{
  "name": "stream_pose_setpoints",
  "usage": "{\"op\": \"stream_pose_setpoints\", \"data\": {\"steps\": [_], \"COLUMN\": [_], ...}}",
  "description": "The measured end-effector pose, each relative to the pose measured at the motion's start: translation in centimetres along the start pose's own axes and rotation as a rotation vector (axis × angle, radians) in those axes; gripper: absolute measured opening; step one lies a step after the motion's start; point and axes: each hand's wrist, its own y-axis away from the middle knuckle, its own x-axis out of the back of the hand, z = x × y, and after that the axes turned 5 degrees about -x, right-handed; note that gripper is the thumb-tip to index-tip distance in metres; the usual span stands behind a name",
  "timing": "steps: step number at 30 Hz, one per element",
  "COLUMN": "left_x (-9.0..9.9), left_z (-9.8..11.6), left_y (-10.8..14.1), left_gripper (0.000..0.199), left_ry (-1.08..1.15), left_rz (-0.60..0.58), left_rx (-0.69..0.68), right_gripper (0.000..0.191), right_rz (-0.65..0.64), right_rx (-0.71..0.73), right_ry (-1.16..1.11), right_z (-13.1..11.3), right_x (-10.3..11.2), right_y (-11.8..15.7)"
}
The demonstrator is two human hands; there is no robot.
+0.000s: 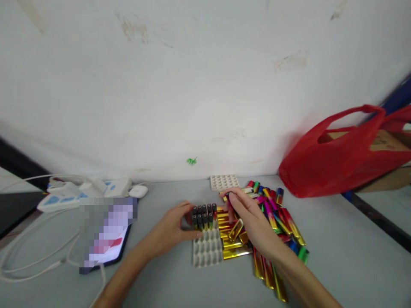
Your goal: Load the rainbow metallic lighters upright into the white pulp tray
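Observation:
My left hand [173,224] rests at the left side of a pale moulded tray [207,252], its thumb at the tray and its fingers spread apart from the thumb. Small black-topped tubes [204,209] stand upright in two rows at the tray's far end; the nearer hollows show bare. My right hand [253,214] pinches a small tube with a dark top [228,196], blurred and partly hidden by the fingers. Under and beside that hand lie shiny gold sleeves [236,253] and a loose pile of red, purple, green and blue metallic ones [272,214].
A second pale tray [224,182] lies against the wall. At the left are a phone [112,248], a white power strip [64,201] and white cables [32,269]. A red bag [337,158] with cardboard inside stands at the right.

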Motion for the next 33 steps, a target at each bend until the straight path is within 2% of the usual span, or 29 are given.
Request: {"op": "stream_pose_setpoints", "data": {"steps": [5, 12, 17, 27, 33], "left_x": [0.1, -0.1, -0.1, 0.0, -0.1], "left_z": [0.3, 0.2, 0.1, 0.2, 0.2], "left_y": [0.0, 0.0, 0.1, 0.0, 0.0], "left_gripper": [0.031, 0.03, 0.033, 0.032, 0.031], "left_ry": [-0.007, 0.017, 0.005, 0.003, -0.005], "left_rz": [0.003, 0.002, 0.01, 0.007, 0.006], "left_rx": [0.006, 0.016, 0.0, -0.003, 0.008], "right_gripper": [0.024, 0.011, 0.012, 0.017, 0.014], "right_rz": [-0.039, -0.057, -0.072, -0.072, -0.046], "right_rx": [0.072, 0.117, 0.165, 0.151, 0.221], "right_ry": [0.031, 0.303, 0.422, 0.455, 0.519], "right_z": [-0.7, -0.6, 0.2, 0.1, 0.5], "right_x": [0.2, 0.5, 0.3, 0.2, 0.5], "right_y": [0.1, 0.0, -0.1, -0.2, -0.2]}}
